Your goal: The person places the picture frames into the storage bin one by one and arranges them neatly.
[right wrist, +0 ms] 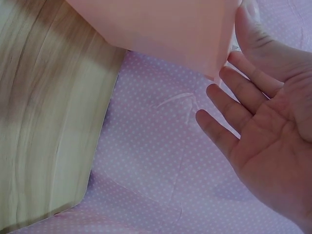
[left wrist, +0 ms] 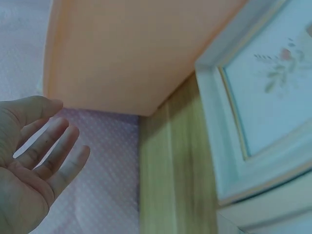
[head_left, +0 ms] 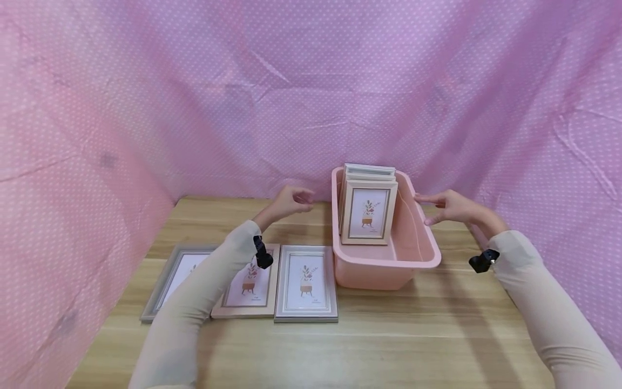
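Pink dotted cloth (head_left: 311, 97) backs a wooden table (head_left: 369, 346). Head view: we see a pink bin (head_left: 374, 276) with standing frames (head_left: 369, 212) inside, three more frames (head_left: 249, 289) flat on the table; left hand (head_left: 291, 201) short of the bin, fingers loosely bent, right hand (head_left: 452, 207) at the rim, fingers extended. Left wrist: palm empty — thumb near bin corner. Right wrist: fingers spread, nothing grasped — we'd support both sides evenly, frames upright.

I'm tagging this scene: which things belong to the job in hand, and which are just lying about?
Likely job items:
pink bin
picture frames in the bin
three picture frames lying flat

Likely surroundings:
wooden table
polka-dot curtain
black wrist cameras
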Demonstrator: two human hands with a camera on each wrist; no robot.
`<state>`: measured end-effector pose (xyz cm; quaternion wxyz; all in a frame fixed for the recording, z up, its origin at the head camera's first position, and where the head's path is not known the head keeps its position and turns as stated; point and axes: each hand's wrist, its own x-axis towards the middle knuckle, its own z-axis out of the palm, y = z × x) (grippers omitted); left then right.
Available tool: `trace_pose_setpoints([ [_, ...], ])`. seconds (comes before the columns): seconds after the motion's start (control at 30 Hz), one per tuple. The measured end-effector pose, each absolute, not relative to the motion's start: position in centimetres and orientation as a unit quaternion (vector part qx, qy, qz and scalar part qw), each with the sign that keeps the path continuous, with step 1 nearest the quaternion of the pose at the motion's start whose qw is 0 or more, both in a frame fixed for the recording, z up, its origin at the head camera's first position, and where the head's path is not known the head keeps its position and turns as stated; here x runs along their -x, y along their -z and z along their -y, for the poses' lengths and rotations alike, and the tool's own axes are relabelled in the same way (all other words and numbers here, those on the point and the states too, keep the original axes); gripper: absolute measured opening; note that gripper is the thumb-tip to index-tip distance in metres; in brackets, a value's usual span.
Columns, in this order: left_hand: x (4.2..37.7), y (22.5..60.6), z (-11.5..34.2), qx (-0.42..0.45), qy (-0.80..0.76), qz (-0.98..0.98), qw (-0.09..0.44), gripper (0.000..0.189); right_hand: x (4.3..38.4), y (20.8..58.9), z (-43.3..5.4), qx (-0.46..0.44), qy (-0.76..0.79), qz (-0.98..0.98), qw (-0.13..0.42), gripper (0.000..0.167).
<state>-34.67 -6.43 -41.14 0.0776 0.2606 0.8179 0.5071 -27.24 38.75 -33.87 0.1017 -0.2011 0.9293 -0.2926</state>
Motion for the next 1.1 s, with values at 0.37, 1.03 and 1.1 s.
trace_pose_setpoints([
  [0.37, 34.0, 43.8, 8.6, -0.257, -0.479, -0.827, 0.143, 0.038, 27.2, 33.7, -38.9, 0.208, 0.287, -0.929, 0.106, 0.072],
  [1.03, 32.8, 47.3, 11.7, -0.286, -0.411, -0.842, 0.199, 0.036, 27.2, 33.9, -38.9, 0.191, 0.297, -0.928, 0.12, 0.074],
  [1.1, 32.8, 47.6, 11.8, -0.29, -0.411, -0.839, 0.209, 0.038, 27.2, 33.8, -38.9, 0.188, 0.301, -0.927, 0.122, 0.073],
])
